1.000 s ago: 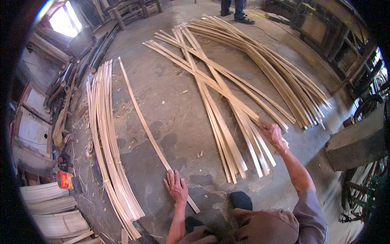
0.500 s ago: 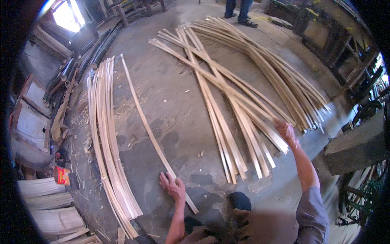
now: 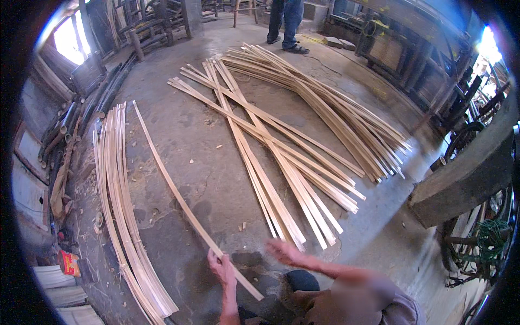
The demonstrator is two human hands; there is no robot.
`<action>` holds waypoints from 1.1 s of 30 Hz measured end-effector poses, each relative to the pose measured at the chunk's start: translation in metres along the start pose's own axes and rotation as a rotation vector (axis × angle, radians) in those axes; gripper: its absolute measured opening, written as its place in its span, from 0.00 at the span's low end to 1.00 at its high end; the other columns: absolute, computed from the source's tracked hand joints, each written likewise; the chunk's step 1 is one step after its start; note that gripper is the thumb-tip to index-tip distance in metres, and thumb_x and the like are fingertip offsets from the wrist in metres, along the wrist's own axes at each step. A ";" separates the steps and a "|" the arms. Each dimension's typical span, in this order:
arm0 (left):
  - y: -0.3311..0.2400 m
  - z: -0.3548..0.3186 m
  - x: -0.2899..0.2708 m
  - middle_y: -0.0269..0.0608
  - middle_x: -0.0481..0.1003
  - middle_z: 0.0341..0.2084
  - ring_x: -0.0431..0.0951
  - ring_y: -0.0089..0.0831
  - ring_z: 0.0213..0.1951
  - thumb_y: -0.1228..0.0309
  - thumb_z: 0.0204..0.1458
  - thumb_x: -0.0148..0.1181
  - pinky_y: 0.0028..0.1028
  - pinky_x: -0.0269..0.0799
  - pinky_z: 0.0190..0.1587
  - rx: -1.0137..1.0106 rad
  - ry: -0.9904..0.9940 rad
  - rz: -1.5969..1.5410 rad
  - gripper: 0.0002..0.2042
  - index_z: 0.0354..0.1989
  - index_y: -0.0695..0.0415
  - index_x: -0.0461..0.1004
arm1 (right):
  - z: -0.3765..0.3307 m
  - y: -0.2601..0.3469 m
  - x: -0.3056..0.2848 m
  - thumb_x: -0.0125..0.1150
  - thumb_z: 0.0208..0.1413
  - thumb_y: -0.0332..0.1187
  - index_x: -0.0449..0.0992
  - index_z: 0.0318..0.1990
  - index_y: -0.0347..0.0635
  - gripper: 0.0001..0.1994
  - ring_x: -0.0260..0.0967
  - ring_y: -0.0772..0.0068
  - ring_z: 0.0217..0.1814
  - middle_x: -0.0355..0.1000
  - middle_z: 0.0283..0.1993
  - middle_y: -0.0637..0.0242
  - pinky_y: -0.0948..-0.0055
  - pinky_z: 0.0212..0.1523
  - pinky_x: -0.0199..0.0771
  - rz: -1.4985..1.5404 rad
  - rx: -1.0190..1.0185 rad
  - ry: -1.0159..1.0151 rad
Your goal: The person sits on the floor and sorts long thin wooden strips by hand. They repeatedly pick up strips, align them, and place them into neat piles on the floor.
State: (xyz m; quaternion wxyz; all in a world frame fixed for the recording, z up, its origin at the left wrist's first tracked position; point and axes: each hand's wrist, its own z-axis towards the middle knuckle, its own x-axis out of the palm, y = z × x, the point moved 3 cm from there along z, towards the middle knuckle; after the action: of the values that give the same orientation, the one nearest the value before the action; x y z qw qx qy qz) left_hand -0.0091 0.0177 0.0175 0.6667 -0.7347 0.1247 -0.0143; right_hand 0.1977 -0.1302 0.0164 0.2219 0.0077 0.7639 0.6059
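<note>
I see the left hand (image 3: 222,267) clasping one strip (image 3: 179,197), right hand (image 3: 284,251) open, floor (image 3: 189,146) stretching right to one crossed pile (image 3: 268,141).

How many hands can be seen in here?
2: the left hand grips the single strip; the right hand, blurred, is near the lower ends of the crossed strips. The standing person's hands are out of frame.

- Left hand (image 3: 221,266): near edge of the floor (image 3: 179,179), fingers and thumb closed in a grip.
- Left forearm (image 3: 229,303): bare, reaching straight forward.
- Right hand (image 3: 285,252): same edge, apart from the left, blurred, fingers extended leftward.
- Right forearm (image 3: 319,265): bare, angled inward.
</note>
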 end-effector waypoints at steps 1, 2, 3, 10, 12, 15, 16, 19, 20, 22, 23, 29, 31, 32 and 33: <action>-0.003 -0.002 0.007 0.44 0.74 0.40 0.74 0.30 0.40 0.79 0.53 0.55 0.30 0.71 0.44 -0.014 0.053 0.026 0.26 0.62 0.66 0.58 | -0.005 -0.003 0.035 0.47 0.67 0.47 0.65 0.64 0.40 0.25 0.73 0.62 0.47 0.74 0.46 0.49 0.66 0.50 0.72 0.326 0.109 0.066; -0.005 -0.005 0.005 0.44 0.74 0.40 0.74 0.30 0.40 0.79 0.54 0.54 0.30 0.71 0.44 -0.032 0.045 -0.030 0.26 0.63 0.67 0.58 | -0.007 0.030 0.063 0.45 0.68 0.50 0.63 0.65 0.40 0.27 0.73 0.62 0.47 0.74 0.47 0.49 0.66 0.51 0.71 -0.025 -0.028 0.132; -0.010 -0.010 0.014 0.44 0.74 0.40 0.74 0.29 0.40 0.79 0.55 0.54 0.30 0.71 0.45 -0.048 0.060 -0.105 0.25 0.63 0.67 0.58 | -0.011 0.029 0.080 0.43 0.68 0.49 0.62 0.66 0.40 0.27 0.72 0.67 0.45 0.74 0.45 0.55 0.68 0.48 0.72 0.042 0.036 0.159; -0.009 -0.021 0.016 0.44 0.75 0.38 0.74 0.29 0.40 0.67 0.62 0.53 0.29 0.72 0.46 0.018 0.199 -0.002 0.24 0.64 0.67 0.59 | -0.013 0.068 0.051 0.52 0.66 0.42 0.63 0.67 0.44 0.24 0.66 0.75 0.26 0.71 0.25 0.66 0.70 0.24 0.66 0.037 0.146 -0.082; 0.021 -0.020 0.011 0.43 0.76 0.36 0.75 0.29 0.39 0.66 0.62 0.52 0.28 0.72 0.45 0.077 0.192 -0.011 0.22 0.61 0.66 0.62 | -0.011 0.089 0.021 0.55 0.65 0.40 0.65 0.66 0.46 0.24 0.64 0.73 0.21 0.69 0.20 0.66 0.69 0.20 0.64 -0.101 0.070 -0.181; 0.034 -0.020 0.005 0.43 0.77 0.35 0.76 0.28 0.37 0.67 0.62 0.52 0.29 0.73 0.44 0.178 0.209 0.117 0.19 0.58 0.65 0.65 | -0.005 0.116 -0.019 0.56 0.63 0.38 0.66 0.65 0.48 0.23 0.62 0.72 0.16 0.66 0.16 0.60 0.67 0.18 0.63 -0.191 -0.032 -0.325; 0.034 -0.021 0.006 0.44 0.77 0.34 0.76 0.29 0.36 0.68 0.62 0.51 0.29 0.73 0.44 0.179 0.206 0.101 0.18 0.57 0.65 0.65 | -0.004 0.118 -0.027 0.55 0.64 0.38 0.65 0.66 0.49 0.23 0.63 0.71 0.15 0.67 0.15 0.59 0.65 0.18 0.63 -0.194 -0.032 -0.330; 0.020 -0.025 0.008 0.45 0.78 0.33 0.78 0.30 0.35 0.71 0.62 0.50 0.30 0.74 0.42 0.183 0.207 0.086 0.16 0.56 0.65 0.66 | -0.002 0.114 -0.043 0.56 0.62 0.35 0.65 0.66 0.49 0.24 0.67 0.68 0.16 0.65 0.17 0.48 0.62 0.20 0.64 -0.221 -0.039 -0.412; 0.018 -0.025 0.007 0.46 0.78 0.33 0.78 0.31 0.34 0.72 0.62 0.49 0.30 0.74 0.42 0.185 0.211 0.097 0.16 0.56 0.65 0.66 | 0.002 0.109 -0.047 0.56 0.62 0.34 0.65 0.66 0.48 0.24 0.67 0.66 0.16 0.65 0.18 0.46 0.63 0.20 0.64 -0.245 -0.051 -0.447; 0.012 -0.027 0.006 0.46 0.78 0.33 0.79 0.32 0.34 0.75 0.61 0.49 0.31 0.74 0.41 0.180 0.212 0.130 0.15 0.55 0.65 0.67 | 0.006 0.102 -0.054 0.57 0.62 0.34 0.68 0.63 0.43 0.22 0.57 0.83 0.22 0.62 0.19 0.52 0.71 0.22 0.64 -0.258 0.005 -0.503; 0.007 -0.027 0.007 0.46 0.78 0.33 0.79 0.33 0.34 0.76 0.60 0.48 0.31 0.74 0.41 0.175 0.210 0.150 0.15 0.55 0.65 0.67 | 0.007 0.096 -0.058 0.56 0.62 0.34 0.68 0.63 0.43 0.22 0.56 0.83 0.22 0.60 0.19 0.53 0.72 0.22 0.63 -0.245 -0.039 -0.542; 0.008 -0.030 0.008 0.45 0.78 0.33 0.79 0.33 0.33 0.75 0.61 0.47 0.32 0.74 0.40 0.239 0.176 0.222 0.13 0.53 0.62 0.69 | 0.015 0.084 -0.080 0.55 0.63 0.33 0.66 0.65 0.44 0.22 0.69 0.62 0.20 0.67 0.29 0.37 0.68 0.26 0.72 -0.238 0.037 -0.597; 0.007 -0.031 0.011 0.45 0.78 0.33 0.79 0.34 0.33 0.75 0.61 0.47 0.32 0.74 0.40 0.264 0.169 0.239 0.13 0.53 0.62 0.69 | 0.014 0.076 -0.087 0.55 0.63 0.33 0.66 0.64 0.45 0.22 0.68 0.66 0.20 0.67 0.29 0.37 0.66 0.25 0.69 -0.296 0.037 -0.613; 0.006 -0.032 0.012 0.45 0.78 0.33 0.79 0.34 0.34 0.75 0.61 0.47 0.32 0.74 0.41 0.283 0.166 0.253 0.13 0.53 0.62 0.69 | 0.014 0.071 -0.090 0.55 0.63 0.34 0.66 0.64 0.45 0.22 0.67 0.69 0.21 0.67 0.29 0.36 0.66 0.24 0.68 -0.315 0.024 -0.619; 0.005 -0.032 0.013 0.45 0.78 0.33 0.79 0.35 0.34 0.74 0.61 0.48 0.33 0.74 0.41 0.302 0.163 0.266 0.13 0.53 0.62 0.69 | 0.013 0.066 -0.093 0.55 0.63 0.34 0.67 0.64 0.45 0.21 0.66 0.72 0.21 0.66 0.29 0.36 0.66 0.24 0.67 -0.334 0.011 -0.625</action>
State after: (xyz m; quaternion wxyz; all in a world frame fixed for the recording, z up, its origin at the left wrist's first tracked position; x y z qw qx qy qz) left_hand -0.0031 -0.0168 0.0143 0.7529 -0.6000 0.2704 -0.0041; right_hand 0.2691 -0.1265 0.1063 0.5407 0.0687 0.6532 0.5255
